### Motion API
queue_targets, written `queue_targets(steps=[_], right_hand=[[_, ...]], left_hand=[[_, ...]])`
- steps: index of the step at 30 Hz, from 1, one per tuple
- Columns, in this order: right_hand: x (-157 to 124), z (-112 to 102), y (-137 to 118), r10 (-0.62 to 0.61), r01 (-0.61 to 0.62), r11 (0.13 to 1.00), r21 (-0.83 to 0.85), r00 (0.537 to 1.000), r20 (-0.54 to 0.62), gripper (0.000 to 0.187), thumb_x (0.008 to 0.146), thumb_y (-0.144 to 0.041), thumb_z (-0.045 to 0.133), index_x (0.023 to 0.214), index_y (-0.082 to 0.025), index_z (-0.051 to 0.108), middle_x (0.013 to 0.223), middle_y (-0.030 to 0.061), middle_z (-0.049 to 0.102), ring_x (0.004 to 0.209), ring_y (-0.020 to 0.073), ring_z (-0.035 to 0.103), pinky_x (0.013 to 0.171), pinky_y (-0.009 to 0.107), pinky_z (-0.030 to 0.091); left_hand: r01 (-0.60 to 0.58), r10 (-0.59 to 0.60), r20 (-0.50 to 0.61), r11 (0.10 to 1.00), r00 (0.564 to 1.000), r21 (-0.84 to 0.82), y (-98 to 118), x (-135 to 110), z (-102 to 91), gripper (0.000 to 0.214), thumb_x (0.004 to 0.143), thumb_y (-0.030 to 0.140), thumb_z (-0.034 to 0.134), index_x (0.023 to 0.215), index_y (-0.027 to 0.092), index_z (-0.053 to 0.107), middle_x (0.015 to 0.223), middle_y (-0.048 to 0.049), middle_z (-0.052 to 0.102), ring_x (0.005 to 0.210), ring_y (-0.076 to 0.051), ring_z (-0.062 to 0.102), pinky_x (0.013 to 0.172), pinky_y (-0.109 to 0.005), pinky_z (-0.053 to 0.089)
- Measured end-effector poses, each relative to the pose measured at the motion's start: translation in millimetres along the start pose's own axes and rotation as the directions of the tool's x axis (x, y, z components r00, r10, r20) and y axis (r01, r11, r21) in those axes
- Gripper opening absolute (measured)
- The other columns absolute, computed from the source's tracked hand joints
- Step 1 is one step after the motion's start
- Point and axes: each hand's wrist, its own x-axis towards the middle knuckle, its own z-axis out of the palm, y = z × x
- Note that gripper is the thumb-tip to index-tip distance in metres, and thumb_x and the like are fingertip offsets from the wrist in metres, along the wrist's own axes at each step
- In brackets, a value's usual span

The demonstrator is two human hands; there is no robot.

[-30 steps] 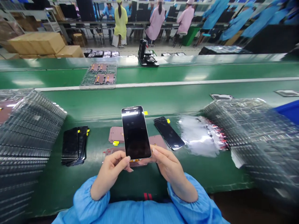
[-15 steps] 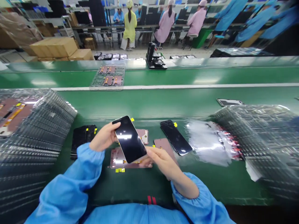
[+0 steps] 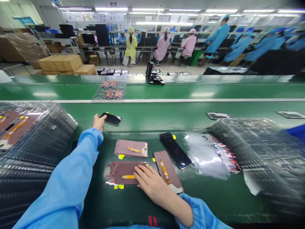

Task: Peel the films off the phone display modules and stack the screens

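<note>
Reaching forward and left, my left hand [image 3: 99,122] grips the left end of a black phone screen [image 3: 112,119], which lies glossy side up on or just over the green belt. My right hand [image 3: 153,184] rests flat, fingers stretched, on the right part of a brown-backed screen panel [image 3: 126,167] with an orange ribbon cable. Clear film with red tabs shows beneath that panel's left side. Above it lies a small stack of brown-backed panels [image 3: 124,147]. Another brown-backed panel [image 3: 168,168] lies slanted beside my right hand, with black screens [image 3: 175,150] behind it.
Tall stacks of clear plastic trays stand on the left [image 3: 30,152] and right [image 3: 259,149]. Clear film sheets [image 3: 207,156] lie by the right stack. Farther off are a tray of panels [image 3: 111,90] and a black stand [image 3: 153,74]. Several people work in the background.
My left hand has carried the black phone screen forward and left to the belt. My right hand has let go of it and come down on the brown-backed panel. The view has tilted up.
</note>
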Motion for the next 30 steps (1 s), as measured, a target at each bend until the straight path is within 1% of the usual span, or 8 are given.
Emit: queue_targets(steps=[4,9,12,15,20,26,28,30], right_hand=[[2,-9,5,-0.057,0.056,0.998,-0.014,0.991,-0.119,0.028,0.096,-0.011,0.05,0.119,-0.004,0.063,0.118,0.0198,0.071,0.112,0.0293,0.067,0.092,0.047,0.058],[11,-30,13,0.116,-0.088,0.992,0.092,0.92,-0.375,0.032,0.092,-0.003,0.046,0.121,-0.001,0.06,0.109,0.0211,0.074,0.106,0.0258,0.071,0.086,0.037,0.061],[21,-38,9,0.191,-0.185,0.981,0.057,0.869,-0.457,0.037,0.09,-0.001,0.047,0.126,0.0,0.057,0.111,0.0236,0.073,0.108,0.0276,0.07,0.086,0.039,0.061],[32,-42,-3,0.13,-0.148,0.989,-0.01,0.892,-0.432,0.035,0.091,-0.003,0.047,0.123,0.001,0.059,0.115,0.0243,0.071,0.11,0.0301,0.068,0.086,0.041,0.061],[39,-56,-8,0.174,-0.098,0.964,0.247,0.936,-0.308,0.038,0.098,-0.04,0.051,0.115,-0.009,0.066,0.116,0.0175,0.072,0.105,0.0287,0.069,0.089,0.046,0.058],[32,-64,28,0.688,-0.46,0.632,0.623,0.704,-0.177,0.031,0.098,-0.027,0.051,0.126,-0.019,0.062,0.098,0.0081,0.075,0.086,0.0213,0.072,0.075,0.034,0.06],[32,-62,37,0.706,-0.455,0.55,0.7,0.702,-0.098,0.024,0.096,-0.027,0.055,0.116,-0.02,0.068,0.09,0.0053,0.076,0.078,0.0196,0.073,0.069,0.03,0.06],[33,-59,39,0.669,-0.416,0.622,0.663,0.722,-0.176,0.016,0.094,-0.023,0.059,0.1,-0.021,0.074,0.093,0.0062,0.077,0.081,0.0199,0.073,0.072,0.031,0.06]], left_hand=[[0.004,-0.003,0.042,0.999,0.999,-0.04,2,-47,-16.2,0.04,0.082,0.029,0.07,0.119,0.023,0.058,0.138,-0.0114,0.052,0.133,-0.028,0.043,0.109,-0.047,0.033],[-0.037,0.044,0.067,0.994,0.997,-0.104,-11,-131,-38.2,0.036,0.067,0.038,0.082,0.093,0.024,0.062,0.096,0.0013,0.059,0.094,-0.016,0.058,0.076,-0.024,0.047],[0.106,-0.081,0.301,0.992,0.95,-0.066,-29,-183,-31.5,0.037,0.067,0.04,0.083,0.094,0.023,0.062,0.085,0.001,0.062,0.078,-0.016,0.061,0.071,-0.027,0.049],[0.229,-0.104,0.516,0.955,0.85,-0.186,-48,-221,-11.6,0.056,0.071,0.048,0.079,0.119,0.024,0.06,0.108,-0.0087,0.07,0.105,-0.027,0.064,0.09,-0.038,0.05],[0.322,-0.233,0.395,0.93,0.889,-0.176,-58,-232,10.5,0.044,0.079,0.053,0.071,0.104,0.017,0.069,0.104,-0.0101,0.073,0.112,-0.03,0.062,0.092,-0.038,0.05],[0.319,-0.214,0.604,0.945,0.768,-0.07,-51,-232,8.4,0.049,0.081,0.055,0.067,0.108,0.014,0.071,0.096,-0.0092,0.074,0.089,-0.026,0.066,0.082,-0.038,0.051],[0.25,-0.203,0.635,0.968,0.746,0.016,-50,-235,6.3,0.05,0.082,0.057,0.065,0.106,0.014,0.072,0.095,-0.0084,0.074,0.089,-0.025,0.064,0.084,-0.037,0.049],[0.184,-0.194,0.646,0.979,0.738,0.084,-51,-238,5.3,0.05,0.083,0.059,0.063,0.105,0.014,0.072,0.094,-0.0079,0.074,0.09,-0.025,0.062,0.085,-0.037,0.048]])
